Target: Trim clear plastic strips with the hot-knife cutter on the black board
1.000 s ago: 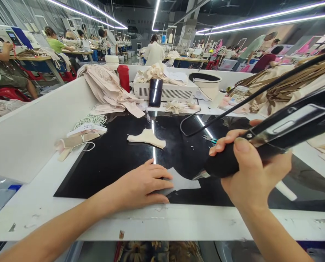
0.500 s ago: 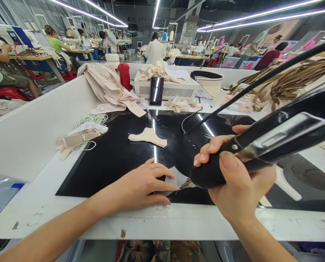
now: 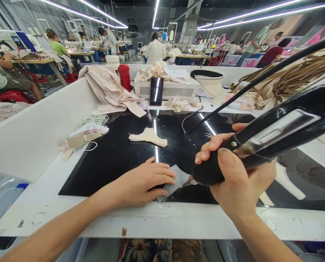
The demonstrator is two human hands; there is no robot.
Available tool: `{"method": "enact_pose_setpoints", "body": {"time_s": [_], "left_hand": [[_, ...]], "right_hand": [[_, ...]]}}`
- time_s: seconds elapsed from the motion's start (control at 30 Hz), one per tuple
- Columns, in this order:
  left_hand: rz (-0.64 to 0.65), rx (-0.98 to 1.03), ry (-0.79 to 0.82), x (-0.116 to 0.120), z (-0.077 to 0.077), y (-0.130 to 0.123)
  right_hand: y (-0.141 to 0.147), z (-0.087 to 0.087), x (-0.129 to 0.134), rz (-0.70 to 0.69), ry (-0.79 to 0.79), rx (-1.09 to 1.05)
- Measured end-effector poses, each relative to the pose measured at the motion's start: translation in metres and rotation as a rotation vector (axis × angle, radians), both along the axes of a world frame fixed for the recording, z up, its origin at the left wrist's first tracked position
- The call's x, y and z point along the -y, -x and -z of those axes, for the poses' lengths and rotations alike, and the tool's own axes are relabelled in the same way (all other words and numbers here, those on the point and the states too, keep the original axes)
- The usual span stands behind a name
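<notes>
My left hand point(image 3: 144, 183) lies flat with fingers stretched over the left side of a small pale grey sheet piece point(image 3: 177, 174), which rests on the black glossy mat point(image 3: 102, 167). My right hand point(image 3: 240, 178) is wrapped round a thick black handheld cutter point(image 3: 263, 142) with a silver panel on its side. Its narrow metal tip points left and down, meeting the right edge of the grey piece. Beyond my left hand, a cream shaped fabric piece point(image 3: 148, 137) sits on the mat. Another cream piece point(image 3: 289, 182) lies to the right, partly behind my right hand.
A black cable point(image 3: 241, 92) arches over the right side. At the back stand a phone point(image 3: 156, 91), a vented white box point(image 3: 176, 90), a red bottle point(image 3: 124, 77) and piled pink fabric point(image 3: 108, 85). A white side panel point(image 3: 39, 142) borders the left. Several co-workers sit beyond.
My left fingers have drawn back slightly to the left and lifted off the tip area, showing more of the grey piece. The cutter has shifted very little; the view has moved slightly.
</notes>
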State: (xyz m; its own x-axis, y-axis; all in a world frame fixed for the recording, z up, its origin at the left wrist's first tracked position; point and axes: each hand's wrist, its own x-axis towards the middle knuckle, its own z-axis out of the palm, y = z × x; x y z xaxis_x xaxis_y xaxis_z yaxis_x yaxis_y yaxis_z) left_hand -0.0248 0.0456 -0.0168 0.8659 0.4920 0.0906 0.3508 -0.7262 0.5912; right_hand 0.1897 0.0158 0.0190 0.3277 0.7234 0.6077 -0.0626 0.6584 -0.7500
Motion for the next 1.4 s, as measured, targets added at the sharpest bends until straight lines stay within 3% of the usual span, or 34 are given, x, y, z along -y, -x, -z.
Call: {"method": "enact_pose_setpoints", "body": {"time_s": [0.43,0.73,1.4], "left_hand": [[0.0,-0.037,-0.032,-0.001,0.003,-0.004],[-0.006,-0.045,-0.025,0.0,0.002,-0.003],[-0.011,-0.035,-0.006,-0.001,0.001,-0.003]], "right_hand": [[0.003,-0.005,-0.003,0.016,-0.003,-0.051],[0.015,-0.004,0.006,-0.088,0.003,-0.08],[0.024,-0.002,0.014,-0.132,0.039,-0.145]]}}
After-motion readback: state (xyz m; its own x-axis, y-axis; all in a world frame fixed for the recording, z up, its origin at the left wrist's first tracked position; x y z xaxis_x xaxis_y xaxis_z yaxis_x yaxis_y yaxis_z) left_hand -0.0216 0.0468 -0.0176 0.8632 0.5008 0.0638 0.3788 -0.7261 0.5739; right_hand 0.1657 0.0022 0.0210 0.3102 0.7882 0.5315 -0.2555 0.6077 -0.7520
